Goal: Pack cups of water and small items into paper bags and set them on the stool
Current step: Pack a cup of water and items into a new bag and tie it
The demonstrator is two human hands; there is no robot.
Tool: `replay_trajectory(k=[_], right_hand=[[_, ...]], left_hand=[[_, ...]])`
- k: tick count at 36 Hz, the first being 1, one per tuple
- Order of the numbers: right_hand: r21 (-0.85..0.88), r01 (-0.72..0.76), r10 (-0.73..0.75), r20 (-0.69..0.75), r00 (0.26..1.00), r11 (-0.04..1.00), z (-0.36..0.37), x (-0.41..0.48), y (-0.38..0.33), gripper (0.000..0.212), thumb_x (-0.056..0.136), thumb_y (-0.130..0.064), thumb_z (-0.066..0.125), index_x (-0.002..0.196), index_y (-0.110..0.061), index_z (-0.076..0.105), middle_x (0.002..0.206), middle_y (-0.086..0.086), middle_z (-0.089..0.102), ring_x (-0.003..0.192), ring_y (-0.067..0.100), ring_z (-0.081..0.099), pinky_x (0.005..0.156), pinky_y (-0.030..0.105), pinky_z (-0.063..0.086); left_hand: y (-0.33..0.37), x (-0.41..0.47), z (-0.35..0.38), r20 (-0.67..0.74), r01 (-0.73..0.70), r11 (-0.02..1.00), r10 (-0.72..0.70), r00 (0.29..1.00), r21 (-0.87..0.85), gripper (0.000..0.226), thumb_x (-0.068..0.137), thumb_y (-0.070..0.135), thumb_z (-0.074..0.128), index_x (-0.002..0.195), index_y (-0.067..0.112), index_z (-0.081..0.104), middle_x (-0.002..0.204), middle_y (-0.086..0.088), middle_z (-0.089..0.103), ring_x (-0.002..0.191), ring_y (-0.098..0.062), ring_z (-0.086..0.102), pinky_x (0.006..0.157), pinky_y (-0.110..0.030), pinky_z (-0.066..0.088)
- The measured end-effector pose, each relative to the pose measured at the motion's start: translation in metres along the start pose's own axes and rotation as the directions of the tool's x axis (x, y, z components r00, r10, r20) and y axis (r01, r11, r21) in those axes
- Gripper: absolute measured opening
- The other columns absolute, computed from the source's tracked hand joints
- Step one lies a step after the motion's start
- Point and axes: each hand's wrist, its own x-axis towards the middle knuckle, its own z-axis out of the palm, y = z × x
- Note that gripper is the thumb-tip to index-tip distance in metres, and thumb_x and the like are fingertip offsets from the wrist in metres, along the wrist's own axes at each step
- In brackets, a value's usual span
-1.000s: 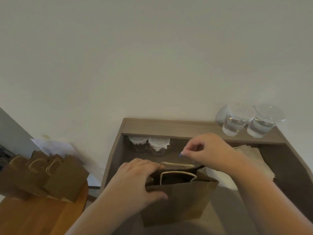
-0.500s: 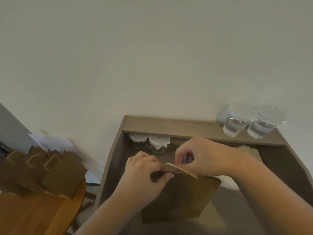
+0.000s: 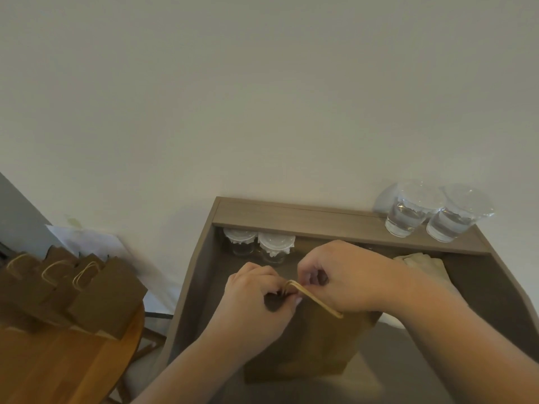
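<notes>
left hand [image 3: 256, 301] and right hand [image 3: 353, 278] are clamping their fingers [image 3: 307, 271] on the cord handles [image 3: 320, 300] of the paper bag [image 3: 309, 348]; paper's looking thin and floppy, so handles are seeming the safest hold.

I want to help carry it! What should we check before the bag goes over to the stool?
1. Paper bag top closed: ok, its handles are pressed together.
2. Left hand holding: ok, it pinches the handles.
3. Right hand holding: cannot tell, its fingers curl right by the handles.
4. Cup inside the paper bag: cannot tell, the top is shut.
5. Room on the stool: ok, bare wood shows in front of the other bags.
6. Water cups upright on the shelf, apart from both hands: ok.
</notes>
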Motion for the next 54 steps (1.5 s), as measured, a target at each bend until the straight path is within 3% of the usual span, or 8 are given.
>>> replay_trajectory(k=[7,11,17,21,34,40,45,54], right_hand=[[-0.054,0.012,-0.016,-0.063,0.998,0.998,-0.008,-0.008,-0.002,0.016,0.096,-0.045,0.065,0.085,-0.034,0.07,0.087,-0.017,0.068,0.085,0.001,0.064,0.078,0.025,0.056],[-0.087,0.036,-0.04,-0.048,0.998,0.996,0.0,-0.005,-0.001,0.017,0.095,-0.045,0.064,0.085,-0.032,0.068,0.087,-0.015,0.066,0.083,0.002,0.063,0.077,0.029,0.057],[-0.165,0.043,-0.055,-0.069,0.996,0.985,0.006,-0.001,-0.003,0.019,0.098,-0.045,0.062,0.081,-0.035,0.062,0.087,-0.014,0.062,0.079,0.002,0.057,0.069,0.022,0.046],[-0.188,0.035,-0.055,-0.103,0.993,0.982,0.004,-0.003,-0.002,0.02,0.096,-0.046,0.06,0.081,-0.033,0.063,0.084,-0.016,0.061,0.078,0.002,0.057,0.073,0.027,0.053],[-0.194,0.04,-0.056,-0.078,0.995,0.98,0.004,-0.001,-0.004,0.016,0.096,-0.039,0.061,0.084,-0.029,0.066,0.086,-0.013,0.062,0.08,0.005,0.057,0.073,0.029,0.053],[-0.086,0.008,-0.016,-0.099,0.995,0.996,0.007,0.0,0.002,0.015,0.092,-0.042,0.062,0.079,-0.035,0.065,0.083,-0.015,0.066,0.08,0.003,0.062,0.075,0.034,0.058],[0.021,0.026,-0.022,-0.172,0.985,0.999,0.003,-0.008,0.005,0.015,0.092,-0.039,0.068,0.077,-0.037,0.066,0.082,-0.017,0.067,0.084,0.002,0.065,0.075,0.028,0.057],[-0.018,0.086,-0.088,-0.161,0.983,0.996,0.011,-0.008,0.005,0.017,0.088,-0.048,0.064,0.08,-0.034,0.065,0.081,-0.016,0.063,0.082,0.004,0.063,0.072,0.03,0.056]], left_hand=[[-0.001,0.001,0.001,-0.013,0.005,1.0,-0.005,1.0,-0.013,0.013,0.089,0.05,0.071,0.086,0.039,0.075,0.092,0.035,0.062,0.103,0.003,0.052,0.095,-0.036,0.051],[-0.001,0.0,0.001,0.02,0.019,0.999,-0.018,1.0,-0.043,0.01,0.091,0.048,0.07,0.086,0.04,0.075,0.1,0.036,0.06,0.104,0.003,0.051,0.098,-0.039,0.05],[0.0,0.002,0.003,-0.006,0.03,0.999,-0.03,1.0,-0.046,0.016,0.091,0.047,0.07,0.086,0.034,0.078,0.097,0.032,0.062,0.103,0.003,0.051,0.096,-0.038,0.05],[0.001,0.003,0.003,-0.031,0.022,0.999,-0.023,0.999,-0.042,0.014,0.089,0.046,0.071,0.086,0.034,0.078,0.097,0.032,0.063,0.103,0.003,0.051,0.094,-0.036,0.051],[0.001,0.002,0.004,-0.034,0.012,0.999,-0.014,0.999,-0.049,0.017,0.088,0.046,0.07,0.082,0.032,0.076,0.098,0.031,0.062,0.102,0.002,0.051,0.093,-0.036,0.052],[0.0,0.001,0.003,-0.029,0.006,0.999,-0.008,1.0,-0.041,0.015,0.09,0.048,0.069,0.081,0.037,0.073,0.101,0.036,0.059,0.104,0.003,0.05,0.095,-0.036,0.05],[0.0,0.003,0.002,-0.028,0.01,0.999,-0.011,1.0,-0.031,0.017,0.09,0.05,0.068,0.087,0.035,0.075,0.107,0.039,0.056,0.106,0.005,0.049,0.096,-0.035,0.051],[-0.001,0.003,0.003,-0.038,0.0,0.997,-0.003,0.999,-0.072,0.015,0.088,0.049,0.071,0.092,0.037,0.079,0.099,0.033,0.064,0.105,0.003,0.052,0.096,-0.038,0.051]])
